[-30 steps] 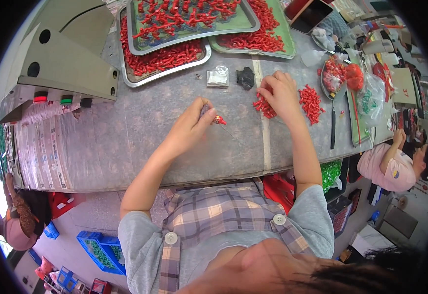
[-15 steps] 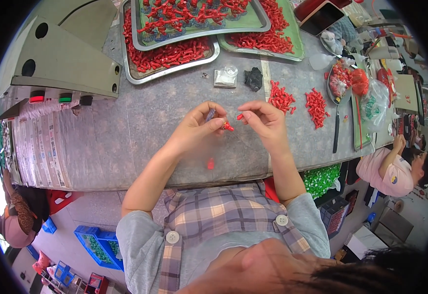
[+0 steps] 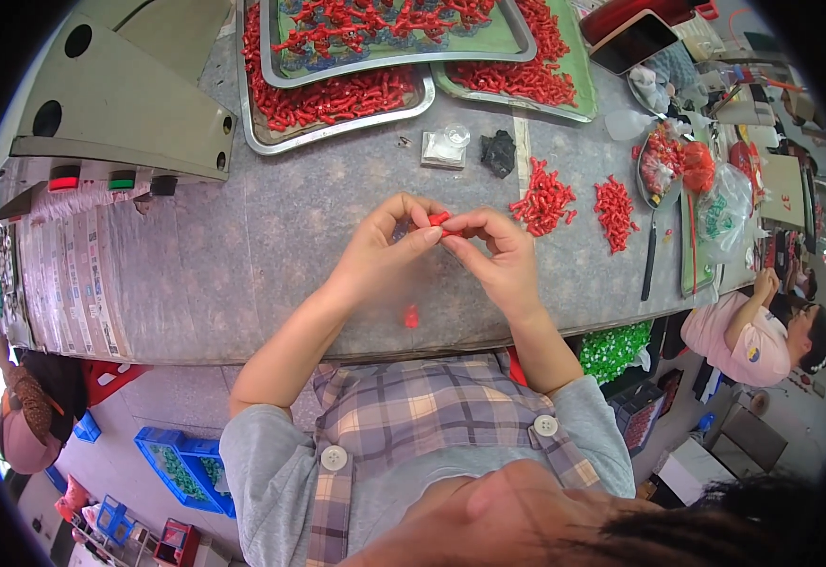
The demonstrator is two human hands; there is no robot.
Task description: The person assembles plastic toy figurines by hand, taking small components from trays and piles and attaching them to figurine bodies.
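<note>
Over the near middle of the table my hands meet at a small red plastic figurine (image 3: 438, 219). My left hand (image 3: 383, 248) pinches it from the left, fingers curled round most of it. From the other side my right hand (image 3: 502, 253) has thumb and forefinger closed at the figurine, on a small red piece that the fingertips mostly hide. A blurred red object (image 3: 410, 316) shows below my hands. Just right of my right hand lies a pile of small red parts (image 3: 542, 198), with a second pile (image 3: 613, 214) farther right.
Metal trays at the back hold red figures on bluish bases (image 3: 337, 42) and many loose red parts (image 3: 337, 99). Nearby are a small white block (image 3: 443, 151) and a black lump (image 3: 498, 154). A dark-handled tool (image 3: 650, 260) lies right; a grey machine (image 3: 129, 104) stands left.
My right hand has moved left with its small red piece and now meets the figurine in my left hand. The purplish part seen in my left hand before is hidden.
</note>
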